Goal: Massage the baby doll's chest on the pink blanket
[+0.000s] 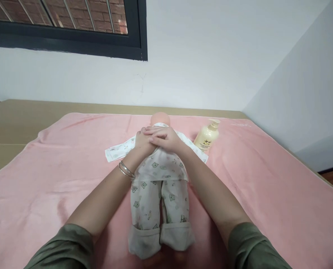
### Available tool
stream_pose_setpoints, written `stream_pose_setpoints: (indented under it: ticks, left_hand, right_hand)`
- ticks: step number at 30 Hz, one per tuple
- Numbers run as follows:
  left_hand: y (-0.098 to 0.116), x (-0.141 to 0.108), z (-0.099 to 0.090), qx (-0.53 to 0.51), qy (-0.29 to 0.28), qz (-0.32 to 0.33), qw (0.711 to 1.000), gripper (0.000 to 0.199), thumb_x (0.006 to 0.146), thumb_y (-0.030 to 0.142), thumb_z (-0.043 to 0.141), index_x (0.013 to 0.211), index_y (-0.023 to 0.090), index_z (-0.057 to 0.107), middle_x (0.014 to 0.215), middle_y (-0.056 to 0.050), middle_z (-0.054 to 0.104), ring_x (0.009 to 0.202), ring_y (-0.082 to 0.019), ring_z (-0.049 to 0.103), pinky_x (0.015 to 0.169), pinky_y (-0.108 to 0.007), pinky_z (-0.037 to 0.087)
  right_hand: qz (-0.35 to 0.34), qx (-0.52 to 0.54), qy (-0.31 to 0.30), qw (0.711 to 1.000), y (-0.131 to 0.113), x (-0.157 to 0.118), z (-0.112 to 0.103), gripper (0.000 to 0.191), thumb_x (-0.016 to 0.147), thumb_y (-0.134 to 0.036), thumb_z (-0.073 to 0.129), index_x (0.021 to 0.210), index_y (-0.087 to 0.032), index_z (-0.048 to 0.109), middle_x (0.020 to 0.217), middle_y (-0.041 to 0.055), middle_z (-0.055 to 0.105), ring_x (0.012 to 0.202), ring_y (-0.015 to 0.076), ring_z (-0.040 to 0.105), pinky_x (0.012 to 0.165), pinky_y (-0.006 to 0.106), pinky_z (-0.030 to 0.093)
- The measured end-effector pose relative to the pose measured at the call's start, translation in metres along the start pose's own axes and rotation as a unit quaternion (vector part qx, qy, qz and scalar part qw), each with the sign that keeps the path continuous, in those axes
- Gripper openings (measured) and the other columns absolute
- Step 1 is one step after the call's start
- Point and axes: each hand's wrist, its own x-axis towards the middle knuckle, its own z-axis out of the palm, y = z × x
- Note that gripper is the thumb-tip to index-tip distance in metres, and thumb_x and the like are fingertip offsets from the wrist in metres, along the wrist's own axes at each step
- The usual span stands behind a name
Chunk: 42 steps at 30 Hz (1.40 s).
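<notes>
A baby doll in a white top and trousers with small printed animals lies on a pink towel. Its round head is at the far end, and the sleeves spread out to both sides. My left hand lies flat on the doll's upper chest, a silver bangle around its wrist. Over it rests my right hand, fingers extended across the back of the left. Part of the left hand's fingers is hidden underneath. The trouser cuffs are rolled up near me.
A cream pump bottle stands tilted beside the doll's right-hand sleeve. The towel covers a wooden surface that meets a white wall. A dark-framed window with bars is at the upper left.
</notes>
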Motion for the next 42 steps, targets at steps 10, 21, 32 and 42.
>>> stream_pose_setpoints:
  ticks: [10, 21, 32, 42]
  left_hand:
    - [0.029, -0.019, -0.007, 0.082, 0.012, 0.005, 0.997, 0.041, 0.096, 0.02, 0.032, 0.118, 0.006, 0.064, 0.122, -0.023, 0.066, 0.124, -0.033, 0.057, 0.107, -0.046, 0.042]
    - [-0.007, 0.007, -0.01, -0.033, -0.059, -0.113, 0.991, 0.059, 0.1, 0.044, 0.023, 0.118, 0.007, 0.066, 0.126, -0.022, 0.068, 0.119, -0.032, 0.063, 0.1, -0.04, 0.047]
    - [0.041, -0.028, -0.011, 0.136, -0.038, 0.011, 0.99, 0.043, 0.09, 0.01, 0.037, 0.122, 0.0, 0.065, 0.127, -0.027, 0.064, 0.129, -0.035, 0.054, 0.111, -0.044, 0.036]
    - [0.0, 0.001, -0.018, 0.064, -0.088, -0.041, 0.993, 0.058, 0.1, 0.023, 0.017, 0.116, 0.005, 0.069, 0.119, -0.024, 0.069, 0.111, -0.031, 0.065, 0.095, -0.039, 0.047]
  right_hand:
    - [0.33, -0.399, 0.044, 0.855, 0.009, 0.0, -0.005, 0.034, 0.094, -0.025, 0.038, 0.104, -0.013, 0.069, 0.112, 0.0165, 0.073, 0.105, 0.0286, 0.067, 0.098, 0.037, 0.044]
    - [0.321, -0.493, -0.059, 0.807, -0.021, -0.005, 0.009, 0.043, 0.102, -0.026, 0.033, 0.12, -0.002, 0.064, 0.122, 0.026, 0.068, 0.118, 0.0348, 0.061, 0.105, 0.046, 0.041]
    - [0.368, -0.36, -0.041, 0.856, 0.01, -0.005, -0.022, 0.059, 0.105, -0.05, 0.024, 0.137, -0.014, 0.057, 0.143, 0.017, 0.06, 0.136, 0.0339, 0.052, 0.12, 0.068, 0.01]
    - [0.252, -0.511, -0.076, 0.819, -0.024, -0.007, 0.019, 0.043, 0.098, -0.019, 0.035, 0.125, 0.001, 0.062, 0.128, 0.0281, 0.065, 0.12, 0.0353, 0.061, 0.114, 0.049, 0.033]
